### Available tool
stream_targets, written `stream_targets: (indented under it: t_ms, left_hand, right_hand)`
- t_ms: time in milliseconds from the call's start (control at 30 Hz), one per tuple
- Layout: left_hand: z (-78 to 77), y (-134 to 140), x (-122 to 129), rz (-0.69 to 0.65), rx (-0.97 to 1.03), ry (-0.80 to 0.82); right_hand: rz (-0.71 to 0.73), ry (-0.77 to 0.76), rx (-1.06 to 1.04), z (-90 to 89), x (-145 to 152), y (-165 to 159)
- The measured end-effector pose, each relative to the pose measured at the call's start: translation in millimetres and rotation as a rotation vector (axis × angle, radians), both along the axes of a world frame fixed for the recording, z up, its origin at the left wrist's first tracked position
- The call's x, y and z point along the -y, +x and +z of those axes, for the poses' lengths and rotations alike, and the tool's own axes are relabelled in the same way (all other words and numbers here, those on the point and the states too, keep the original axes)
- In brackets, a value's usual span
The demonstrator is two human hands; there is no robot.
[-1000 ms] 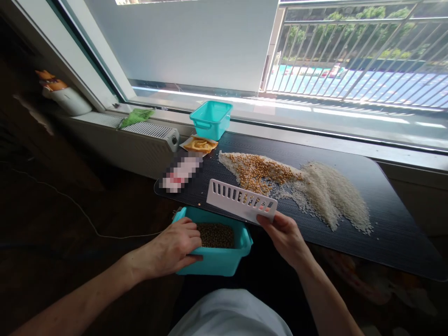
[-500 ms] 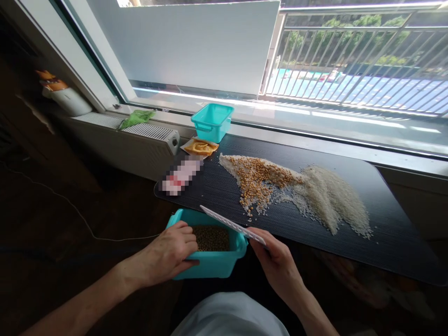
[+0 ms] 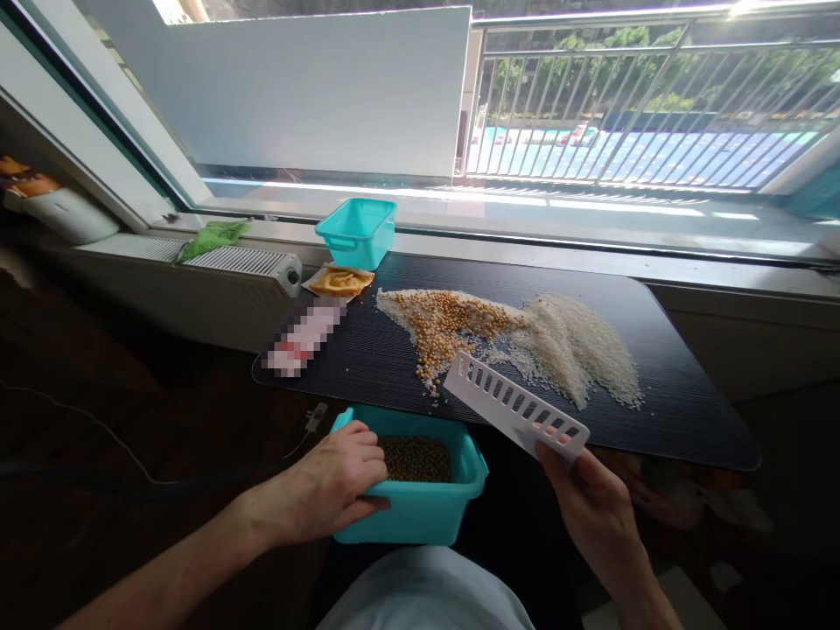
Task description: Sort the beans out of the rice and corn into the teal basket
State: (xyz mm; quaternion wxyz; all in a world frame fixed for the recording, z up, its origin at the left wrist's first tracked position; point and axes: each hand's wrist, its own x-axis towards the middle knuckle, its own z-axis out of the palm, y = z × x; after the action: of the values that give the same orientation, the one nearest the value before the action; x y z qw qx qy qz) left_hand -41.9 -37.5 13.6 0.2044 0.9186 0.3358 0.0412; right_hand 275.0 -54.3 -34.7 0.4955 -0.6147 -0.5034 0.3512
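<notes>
My left hand (image 3: 347,477) is closed over the left side of a teal plastic bin (image 3: 407,516) below the table's front edge. Brownish soybeans (image 3: 416,459) cover the bin's floor. In my right hand (image 3: 591,499) is a white slotted plastic strip (image 3: 515,402), gripped at its right end and tilted above the table's front edge. Beyond the strip, yellow soybeans (image 3: 439,324) lie mixed over white rice on the dark table (image 3: 682,411). A heap of plain rice (image 3: 584,346) joins them on the right.
Another teal bin (image 3: 358,236) stands at the table's back left. In front of it lie an orange-yellow packet (image 3: 341,280) and a blurred pink-white item (image 3: 305,337). A radiator (image 3: 242,271) with a green cloth (image 3: 215,239) is at the left, and a window runs behind.
My right hand has moved right, away from the bin, turning the slotted strip so its broad face shows. The left hand stays on the bin. The view has shifted to the right.
</notes>
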Motion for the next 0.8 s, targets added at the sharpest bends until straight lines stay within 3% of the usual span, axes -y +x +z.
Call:
stream_targets:
  t_ms: [300,600,800]
  left_hand:
    - [1.1,3,-3,-0.005,-0.018,-0.021]
    - [1.8,6,-7,-0.015,0.016,-0.016]
    - [0.8,7,-9,-0.022,0.019,-0.022]
  right_hand:
    - [0.036,0.110,0.007,-0.7,-19,-8]
    - [-0.001,-0.023,-0.116,6.2,-19,-5]
    - [0.007,-0.123,-0.181,-0.6,-13,5]
